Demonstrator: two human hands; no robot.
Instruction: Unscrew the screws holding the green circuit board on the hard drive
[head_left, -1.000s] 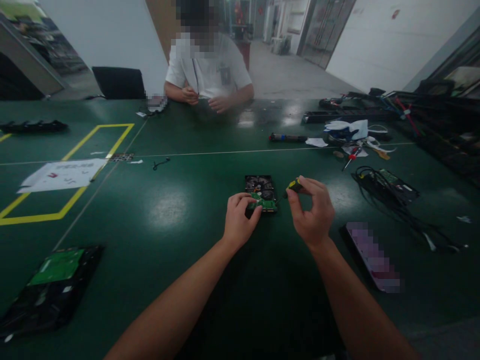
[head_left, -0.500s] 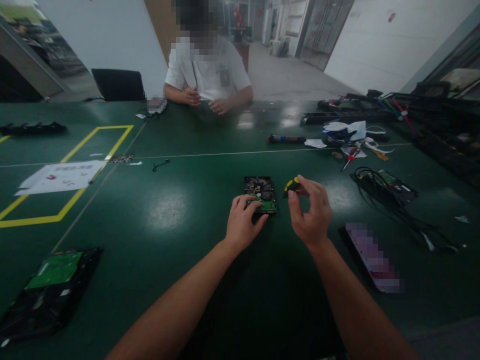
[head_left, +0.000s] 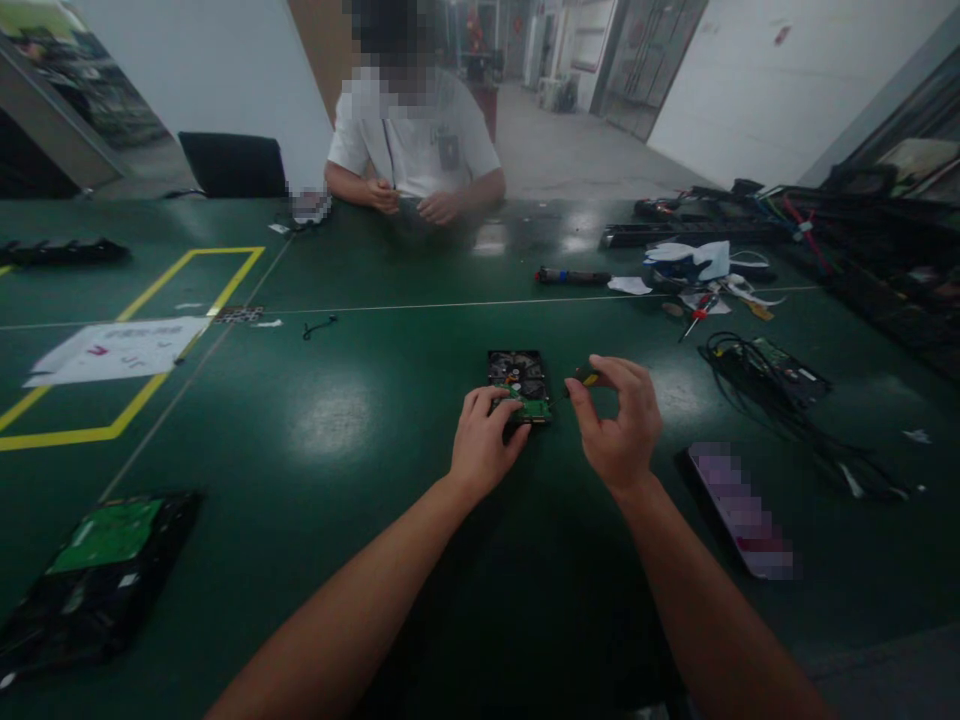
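Note:
A hard drive (head_left: 516,364) lies on the green table, its green circuit board on the near part. My left hand (head_left: 481,440) grips its near left side, with fingertips over the board and the thumb at the near edge. Just right of the drive, my right hand (head_left: 624,420) pinches a black and yellow screwdriver (head_left: 590,378) by its handle between thumb and fingers. The screwdriver's tip seems to point down and left toward the drive's right edge; I cannot make out whether it touches.
A larger hard drive (head_left: 112,560) lies at the near left. On the right are a phone (head_left: 739,510), black cables (head_left: 787,410), another circuit board (head_left: 791,365) and a red-handled screwdriver (head_left: 699,315). A sheet of paper (head_left: 120,350) lies left. Across the table sits a person (head_left: 416,150).
The screwdriver in my right hand has turned: its yellow stripes show less and it tilts differently. My left hand stays on the hard drive. The view has shifted slightly.

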